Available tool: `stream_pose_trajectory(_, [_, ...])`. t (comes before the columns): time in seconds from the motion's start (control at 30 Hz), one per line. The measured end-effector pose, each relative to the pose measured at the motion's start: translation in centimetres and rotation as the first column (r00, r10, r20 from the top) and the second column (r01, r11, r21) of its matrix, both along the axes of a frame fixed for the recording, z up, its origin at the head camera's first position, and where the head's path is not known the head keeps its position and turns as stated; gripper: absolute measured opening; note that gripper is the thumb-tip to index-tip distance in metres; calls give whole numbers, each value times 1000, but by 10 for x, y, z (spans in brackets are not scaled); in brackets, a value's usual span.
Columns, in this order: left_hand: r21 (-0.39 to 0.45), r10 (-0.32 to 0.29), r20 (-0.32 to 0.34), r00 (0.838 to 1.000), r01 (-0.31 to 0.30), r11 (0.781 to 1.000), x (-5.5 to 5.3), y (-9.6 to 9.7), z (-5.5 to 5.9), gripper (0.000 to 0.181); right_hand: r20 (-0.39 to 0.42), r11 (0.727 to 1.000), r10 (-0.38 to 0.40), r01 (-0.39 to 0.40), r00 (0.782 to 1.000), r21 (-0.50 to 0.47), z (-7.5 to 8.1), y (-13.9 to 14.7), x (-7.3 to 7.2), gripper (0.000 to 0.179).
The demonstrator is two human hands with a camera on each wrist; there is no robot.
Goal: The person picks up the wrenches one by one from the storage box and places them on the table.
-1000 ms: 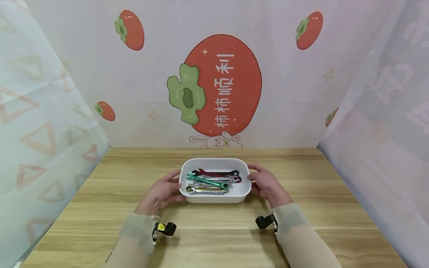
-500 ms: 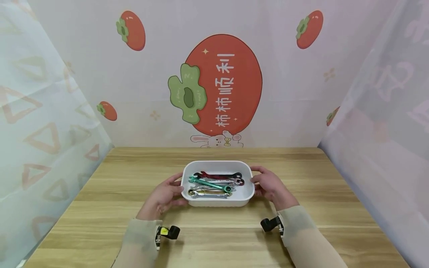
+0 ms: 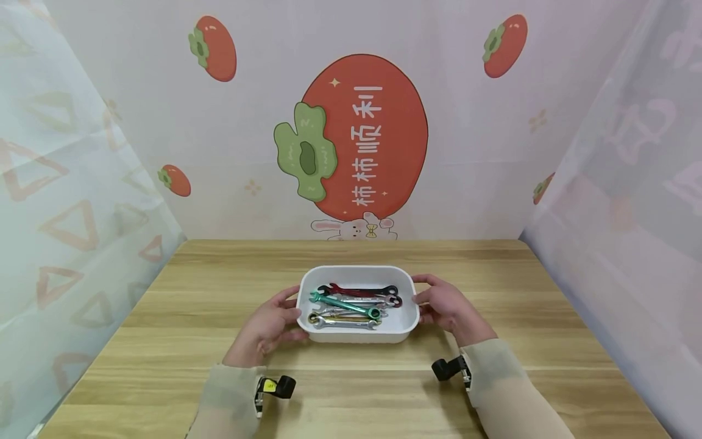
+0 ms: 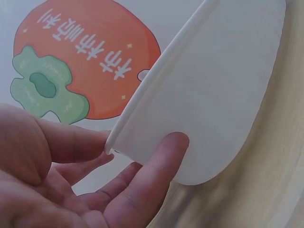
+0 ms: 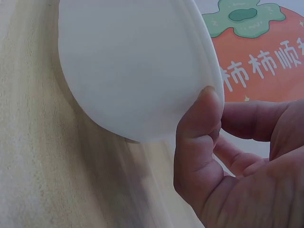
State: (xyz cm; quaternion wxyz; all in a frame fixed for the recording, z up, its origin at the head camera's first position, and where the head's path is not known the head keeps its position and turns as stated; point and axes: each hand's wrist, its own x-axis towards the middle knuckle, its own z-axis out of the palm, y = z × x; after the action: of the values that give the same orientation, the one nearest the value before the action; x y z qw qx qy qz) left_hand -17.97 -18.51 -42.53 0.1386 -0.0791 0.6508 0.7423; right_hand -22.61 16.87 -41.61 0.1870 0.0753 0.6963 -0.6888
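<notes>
A white plastic tub (image 3: 359, 337) with rounded corners sits near the middle of the table and holds several combination wrenches. A green wrench (image 3: 345, 303) lies across the top of the pile; below it are silver, red, black and gold ones. My left hand (image 3: 269, 326) grips the tub's left end, and in the left wrist view the thumb lies against the outer wall (image 4: 213, 90). At the opposite end my right hand (image 3: 446, 308) holds the tub by its rim. Its bent thumb presses the outside wall (image 5: 133, 66) in the right wrist view.
The wooden table (image 3: 356, 396) reaches back to a white cloth backdrop (image 3: 466, 201) printed with persimmons. Cloth side walls (image 3: 71, 183) flank the table on both sides. A small black camera (image 3: 284, 387) sticks out from each sleeve.
The tub has moved a short way toward me and slightly right, with both hands keeping hold of its ends. The wrenches have travelled along inside it.
</notes>
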Motion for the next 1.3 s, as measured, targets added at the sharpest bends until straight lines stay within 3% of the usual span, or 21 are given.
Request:
stream_pose_trajectory(0.23, [-52, 4, -9, 1000, -5, 999, 1, 5, 3, 58, 5, 999, 32, -33, 999, 13, 3, 3, 2, 54])
stream_pose_trajectory(0.4, [-40, 1, 2, 1000, -1, 999, -2, 3, 1, 58, 10, 998, 54, -54, 999, 26, 4, 6, 2, 53])
stream_pose_trajectory(0.57, [-27, -28, 3, 1000, 28, 999, -3, 2, 0, 58, 23, 987, 97, -100, 995, 127, 9, 12, -2, 52])
stream_pose_trajectory(0.7, [-21, -42, 2, 999, 42, 999, -2, 1, 0, 58, -7, 977, 111, -108, 994, 182, 23, 23, -7, 52])
stream_pose_trajectory(0.8, [-16, -44, 4, 999, 44, 999, -2, 0, -1, 57, -91, 988, 96, -84, 991, 131, 37, 32, -13, 55])
stream_pose_trajectory(0.97, [-10, -45, 4, 999, 45, 999, -2, 0, -2, 57, -217, 992, 63, -84, 974, -91, 56, 37, -21, 59])
stream_pose_trajectory(1.1, [-8, -43, 5, 999, 43, 999, -2, -1, -2, 57, -226, 967, 114, -160, 967, -199, 60, 32, -25, 60])
stream_pose_trajectory(1.3, [-3, -48, 5, 999, 48, 999, -3, -3, -3, 57, -213, 940, 224, -268, 951, -209, 55, 12, -31, 60])
